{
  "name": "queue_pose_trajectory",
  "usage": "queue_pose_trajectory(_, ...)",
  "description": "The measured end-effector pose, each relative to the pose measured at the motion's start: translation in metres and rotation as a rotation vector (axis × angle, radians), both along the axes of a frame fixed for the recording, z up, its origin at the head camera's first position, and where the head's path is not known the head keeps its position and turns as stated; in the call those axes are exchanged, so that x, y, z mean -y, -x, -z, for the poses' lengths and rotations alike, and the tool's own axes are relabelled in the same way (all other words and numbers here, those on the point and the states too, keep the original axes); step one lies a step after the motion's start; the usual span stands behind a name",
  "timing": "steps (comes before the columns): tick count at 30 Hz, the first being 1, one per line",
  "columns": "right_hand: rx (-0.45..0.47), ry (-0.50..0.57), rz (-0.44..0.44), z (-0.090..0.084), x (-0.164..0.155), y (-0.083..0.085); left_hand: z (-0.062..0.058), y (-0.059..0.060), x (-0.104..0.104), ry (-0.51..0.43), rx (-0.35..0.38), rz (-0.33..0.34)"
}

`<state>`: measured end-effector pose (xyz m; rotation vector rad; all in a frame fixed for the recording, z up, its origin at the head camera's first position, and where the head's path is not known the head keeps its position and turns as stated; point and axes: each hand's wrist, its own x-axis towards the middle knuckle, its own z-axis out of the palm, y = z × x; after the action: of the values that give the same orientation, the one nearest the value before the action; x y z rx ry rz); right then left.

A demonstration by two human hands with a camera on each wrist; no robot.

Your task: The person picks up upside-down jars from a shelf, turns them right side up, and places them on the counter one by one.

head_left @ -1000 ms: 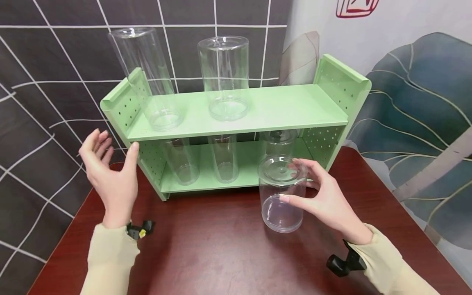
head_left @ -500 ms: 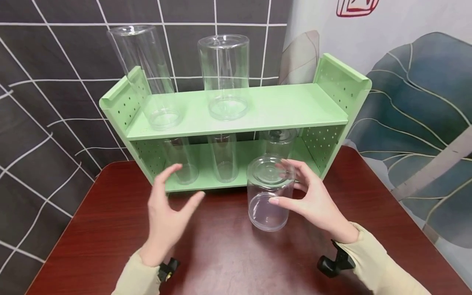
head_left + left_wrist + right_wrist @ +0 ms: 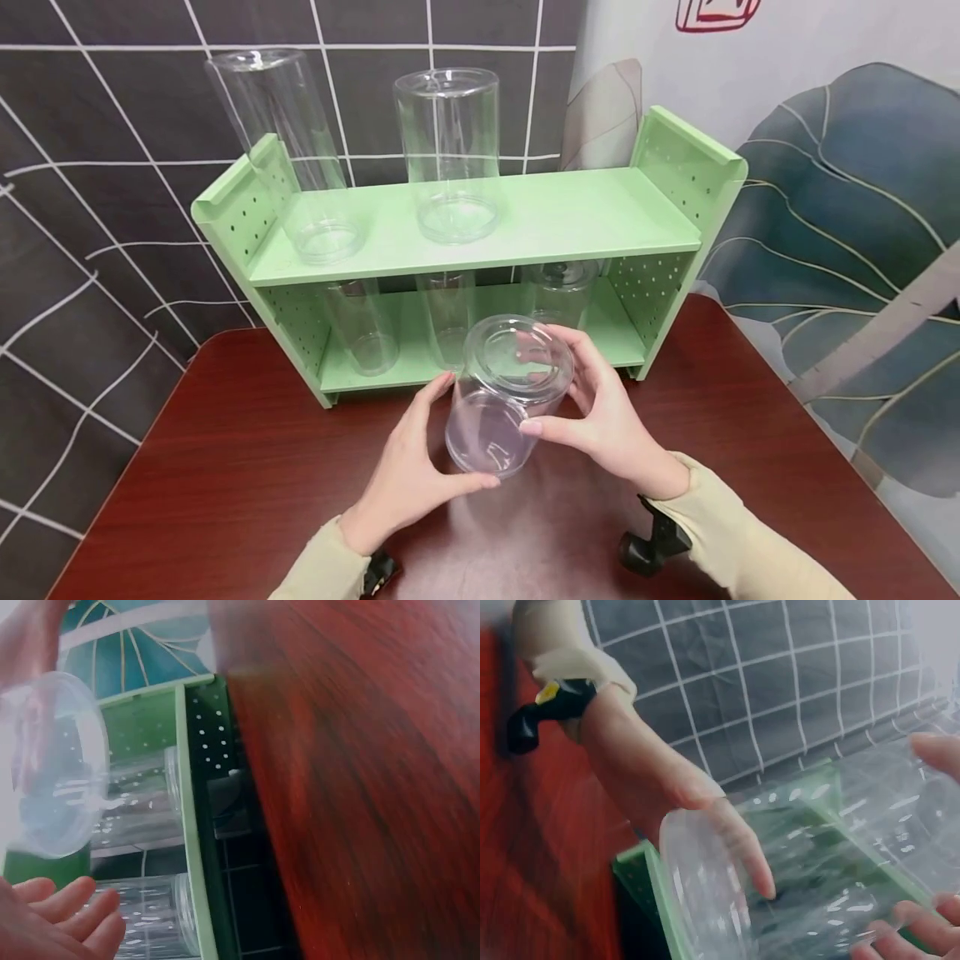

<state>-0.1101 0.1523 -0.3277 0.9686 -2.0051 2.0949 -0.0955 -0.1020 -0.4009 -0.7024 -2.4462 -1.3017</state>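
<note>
Tilted clear plastic lidded jar (image 3: 504,392) cradled above the dark red bench (image 3: 225,467). Right hand (image 3: 600,417) curled round its side, bearing the weight. Left hand (image 3: 412,475) cupping the base, steadying it.

Home-like staged corner: leaf mural wall (image 3: 847,183), tile-pattern backdrop (image 3: 90,208), green shelf (image 3: 480,221).
</note>
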Motion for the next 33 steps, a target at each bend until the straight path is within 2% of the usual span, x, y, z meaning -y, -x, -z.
queue_pose_trajectory(4, -0.028, 0.068, -0.045, 0.001, 0.008, -0.002, 0.0, -0.001, -0.002, -0.012, 0.016, 0.03)
queue_pose_trajectory(7, -0.045, 0.107, -0.075, 0.002, 0.013, -0.003, 0.001, -0.001, -0.001, -0.035, 0.005, 0.029)
queue_pose_trajectory(13, -0.101, 0.17, -0.128, 0.005, 0.011, 0.0, -0.001, 0.001, 0.003, -0.133, -0.1, 0.06)
queue_pose_trajectory(20, -0.097, 0.185, -0.126, 0.013, -0.001, 0.004, -0.018, 0.008, 0.015, -0.291, -0.269, 0.093)
queue_pose_trajectory(22, -0.097, 0.17, -0.132, 0.015, -0.002, 0.005, -0.022, 0.01, 0.019, -0.308, -0.3, 0.103)
queue_pose_trajectory(24, -0.084, 0.138, -0.132, 0.015, -0.003, 0.006, -0.025, 0.012, 0.022, -0.333, -0.302, 0.144)
queue_pose_trajectory(26, -0.055, 0.093, -0.118, 0.015, -0.004, 0.006, -0.027, 0.013, 0.025, -0.351, -0.302, 0.18)
queue_pose_trajectory(29, -0.009, 0.02, -0.052, 0.015, -0.008, 0.005, -0.029, 0.014, 0.033, -0.385, -0.306, 0.238)
queue_pose_trajectory(33, -0.029, -0.026, 0.079, 0.009, -0.02, 0.004, -0.033, 0.015, 0.047, -0.413, -0.336, 0.258)
